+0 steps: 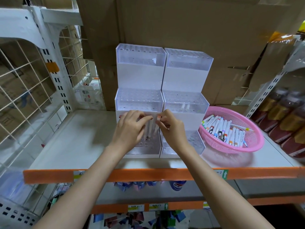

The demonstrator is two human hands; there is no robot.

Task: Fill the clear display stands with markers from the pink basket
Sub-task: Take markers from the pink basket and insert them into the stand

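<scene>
Two clear tiered stands sit side by side on a white shelf (pixel 79 138) with an orange front edge, the left stand (pixel 140 76) touching the right stand (pixel 186 80). Each has three steps of small holes, rising toward the far side. Just right of them stands the pink basket (pixel 257 142), holding a loose heap of markers (pixel 226 128) with caps of many colours.

Both hands meet in front of the stands, above the nearest step, where the two stands join. The left hand (pixel 130 129) curls its fingers round a few white markers (pixel 151 128), held upright with their lower ends over the holes of the left stand's near step. The right hand (pixel 172 131) pinches an orange-capped marker (pixel 158 119) at its top, right beside that bunch.

A pair of pens (pixel 185 106) shows through the clear front of the right stand's middle step. The other holes in view look unfilled.

Cardboard boxes (pixel 181 22) rise behind the stands, a wire grid (pixel 24 76) stands at the left, and bottles (pixel 283 113) at the far right.
</scene>
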